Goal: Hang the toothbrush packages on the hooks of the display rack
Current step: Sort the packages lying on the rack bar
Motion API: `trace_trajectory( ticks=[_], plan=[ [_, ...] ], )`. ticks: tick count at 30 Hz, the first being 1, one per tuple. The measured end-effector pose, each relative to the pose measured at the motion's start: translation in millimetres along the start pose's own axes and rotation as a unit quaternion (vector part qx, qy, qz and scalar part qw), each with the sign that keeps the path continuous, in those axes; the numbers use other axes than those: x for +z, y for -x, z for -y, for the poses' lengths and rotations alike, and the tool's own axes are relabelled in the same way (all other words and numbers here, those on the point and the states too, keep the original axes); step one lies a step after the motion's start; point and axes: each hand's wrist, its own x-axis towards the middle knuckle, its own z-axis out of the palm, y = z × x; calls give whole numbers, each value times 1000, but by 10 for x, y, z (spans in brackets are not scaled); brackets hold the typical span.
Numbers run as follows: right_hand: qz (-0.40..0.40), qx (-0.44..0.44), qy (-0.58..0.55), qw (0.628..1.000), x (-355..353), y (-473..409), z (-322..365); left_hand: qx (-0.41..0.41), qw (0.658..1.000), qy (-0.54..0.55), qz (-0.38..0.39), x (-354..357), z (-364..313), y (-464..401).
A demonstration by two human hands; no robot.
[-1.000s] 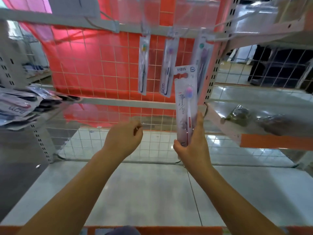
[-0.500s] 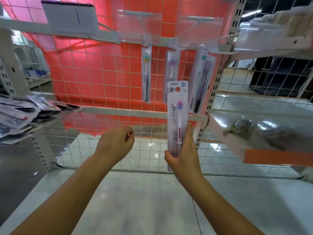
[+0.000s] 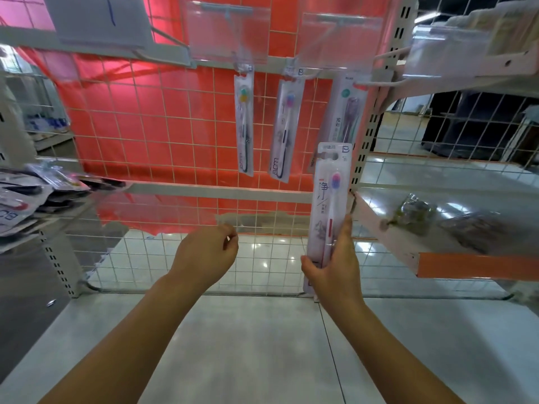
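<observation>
My right hand point(image 3: 335, 266) grips the lower end of a white toothbrush package point(image 3: 329, 199) and holds it upright in front of the wire grid of the display rack point(image 3: 180, 118). Its top sits below the hooks. Three packages hang from hooks under the top rail: one with a yellow-green brush point(image 3: 244, 123), one with a pink-blue brush point(image 3: 285, 129), and a third point(image 3: 347, 112) partly behind the held package. My left hand point(image 3: 207, 255) hovers to the left with its fingers loosely curled and holds nothing.
A pile of loose toothbrush packages point(image 3: 26, 199) lies on the shelf at the left. Clear price-tag holders point(image 3: 221, 33) hang above the hooks. On the right shelf point(image 3: 466, 263) lie dark wrapped items point(image 3: 414, 214). A perforated upright post point(image 3: 379, 97) borders the grid's right side.
The view has tilted up and nearer to the rack. My right hand has kept the package upright and shifted it slightly right, under the third hanging package. My left hand stays loosely curled.
</observation>
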Motion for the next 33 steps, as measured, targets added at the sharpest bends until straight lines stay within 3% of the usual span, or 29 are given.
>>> trace_trajectory(
  ticks=[22,33],
  plan=[
    [-44,39,24,998,-580,104,-235,38,998,34,22,334,-538,41],
    [-45,17,18,999,-706,181,-172,32,999,28,31,335,-660,167]
  ],
)
